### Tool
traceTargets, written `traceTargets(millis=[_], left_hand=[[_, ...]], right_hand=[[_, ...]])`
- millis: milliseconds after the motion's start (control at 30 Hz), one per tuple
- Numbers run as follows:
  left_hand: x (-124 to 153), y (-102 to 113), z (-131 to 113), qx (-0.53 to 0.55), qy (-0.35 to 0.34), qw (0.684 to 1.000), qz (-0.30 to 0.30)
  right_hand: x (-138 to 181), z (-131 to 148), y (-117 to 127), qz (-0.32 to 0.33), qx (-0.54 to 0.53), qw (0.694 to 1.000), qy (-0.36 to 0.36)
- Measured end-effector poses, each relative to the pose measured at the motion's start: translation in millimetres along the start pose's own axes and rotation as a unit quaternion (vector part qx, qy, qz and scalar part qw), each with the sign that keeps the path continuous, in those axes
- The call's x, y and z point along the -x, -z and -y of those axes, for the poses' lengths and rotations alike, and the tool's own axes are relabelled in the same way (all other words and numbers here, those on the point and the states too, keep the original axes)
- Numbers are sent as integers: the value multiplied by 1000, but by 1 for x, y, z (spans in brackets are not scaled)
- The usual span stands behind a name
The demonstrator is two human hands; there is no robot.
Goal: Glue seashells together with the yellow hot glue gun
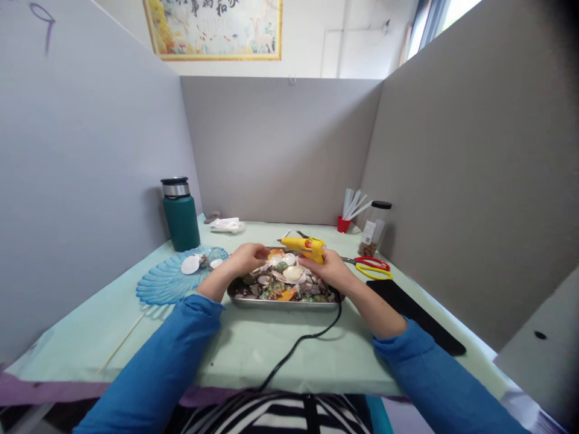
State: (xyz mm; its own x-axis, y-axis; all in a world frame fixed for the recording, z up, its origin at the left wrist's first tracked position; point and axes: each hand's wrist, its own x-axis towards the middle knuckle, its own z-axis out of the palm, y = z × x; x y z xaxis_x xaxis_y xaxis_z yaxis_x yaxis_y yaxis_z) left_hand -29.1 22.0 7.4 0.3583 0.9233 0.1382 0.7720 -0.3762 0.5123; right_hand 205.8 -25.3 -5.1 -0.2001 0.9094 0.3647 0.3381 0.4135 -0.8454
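Observation:
A metal tray (280, 302) full of mixed seashells (289, 277) sits in the middle of the table. My right hand (332, 269) is closed around the grip of a yellow glue gun (304, 245), its nozzle pointing left over the tray; its black cord (307, 337) trails toward me. My left hand (246, 258) hovers over the tray's far left corner, fingers curled on something I cannot make out, close to the nozzle.
A blue shell-shaped glass plate (169, 280) with a few shells lies at left, a thin wooden stick (122, 340) beside it. A green flask (180, 214) stands behind. Right side: red and yellow scissors (373, 267), a black pad (416, 313), a jar (374, 229), a red cup of glue sticks (346, 220).

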Motion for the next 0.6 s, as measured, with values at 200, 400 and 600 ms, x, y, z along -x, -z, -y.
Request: traceTargets(millis=[200,400,600], left_hand=[[5,-1,2,-238,12,970,43],[6,-10,-5,-288,24,957,33],[8,-10,-14,-312,34,949,34]], right_hand=[[-1,-3,0,-3,8,1000,18],[-1,-3,-1,-5,-4,1000,20],[-2,-5,-1,-4,20,1000,15]])
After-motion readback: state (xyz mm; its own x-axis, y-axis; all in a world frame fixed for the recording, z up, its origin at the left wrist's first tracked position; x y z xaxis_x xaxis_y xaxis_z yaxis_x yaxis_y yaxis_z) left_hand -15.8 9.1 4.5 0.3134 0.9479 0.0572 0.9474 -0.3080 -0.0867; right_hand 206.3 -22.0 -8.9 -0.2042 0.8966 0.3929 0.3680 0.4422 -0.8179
